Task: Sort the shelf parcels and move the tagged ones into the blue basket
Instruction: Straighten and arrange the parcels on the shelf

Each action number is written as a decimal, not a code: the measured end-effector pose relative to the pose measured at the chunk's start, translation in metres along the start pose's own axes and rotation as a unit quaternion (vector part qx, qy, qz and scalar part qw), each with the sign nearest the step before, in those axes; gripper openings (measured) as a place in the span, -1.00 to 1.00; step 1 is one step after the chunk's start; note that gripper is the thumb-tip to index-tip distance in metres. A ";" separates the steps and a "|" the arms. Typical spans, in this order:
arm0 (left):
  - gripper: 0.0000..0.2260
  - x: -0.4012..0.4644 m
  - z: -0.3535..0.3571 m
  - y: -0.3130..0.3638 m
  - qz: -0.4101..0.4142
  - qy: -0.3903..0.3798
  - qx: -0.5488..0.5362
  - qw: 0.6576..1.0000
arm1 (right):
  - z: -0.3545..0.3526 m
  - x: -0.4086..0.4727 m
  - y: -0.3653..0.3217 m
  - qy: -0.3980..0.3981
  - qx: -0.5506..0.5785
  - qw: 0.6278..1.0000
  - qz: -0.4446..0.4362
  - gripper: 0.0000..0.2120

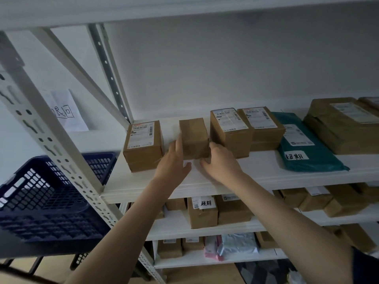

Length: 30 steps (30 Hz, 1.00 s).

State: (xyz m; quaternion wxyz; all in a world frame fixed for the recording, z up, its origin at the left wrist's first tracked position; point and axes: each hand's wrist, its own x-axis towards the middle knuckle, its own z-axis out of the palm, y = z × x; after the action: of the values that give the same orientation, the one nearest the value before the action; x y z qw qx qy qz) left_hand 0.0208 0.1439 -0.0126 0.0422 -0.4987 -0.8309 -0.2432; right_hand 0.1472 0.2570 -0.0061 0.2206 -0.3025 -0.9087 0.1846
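Parcel (194,138) btwn both hands; blue basket (51,193) left.

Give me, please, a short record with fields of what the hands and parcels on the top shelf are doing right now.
left hand: fingers against the left side of the plain brown box
right hand: fingers at that box's right lower edge
plain brown box: upright on the top shelf, no label on the faces in view
labelled box: left of it, apart
teal mailer: flat, further right, bears a handwritten white tag
blue basket: left of the shelf post, contents not visible
grip: whether the box is lifted cannot be told
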 end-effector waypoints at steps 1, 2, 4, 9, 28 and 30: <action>-0.17 0.000 0.000 0.000 0.005 0.004 0.002 1.000 | -0.001 0.000 0.001 -0.002 0.005 1.000 -0.004 -0.75; -0.17 0.000 0.000 0.000 0.012 0.009 0.002 1.000 | -0.002 -0.001 0.001 -0.003 0.012 1.000 -0.009 -0.77; -0.18 -0.004 0.001 0.001 0.023 0.020 -0.007 1.000 | -0.005 -0.004 0.003 -0.004 0.028 0.999 -0.017 -0.80; -0.19 -0.017 0.001 0.007 0.013 0.028 -0.072 0.997 | -0.008 -0.016 0.004 0.000 0.074 0.997 -0.030 -0.80; -0.40 -0.093 -0.014 -0.016 -0.069 0.040 -0.160 0.984 | -0.023 -0.058 -0.047 0.055 0.019 0.987 -0.150 -0.59; -0.52 -0.093 -0.022 -0.022 -0.069 0.035 -0.137 0.988 | -0.018 -0.055 -0.052 0.058 0.032 0.986 -0.153 -0.61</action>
State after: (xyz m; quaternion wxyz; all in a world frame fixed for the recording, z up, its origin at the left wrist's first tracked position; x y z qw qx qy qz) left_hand 0.0444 0.0502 -0.0303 -0.0145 -0.4327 -0.8200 -0.3743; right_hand 0.1712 0.1868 0.0175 0.3084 -0.1629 -0.9235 0.1595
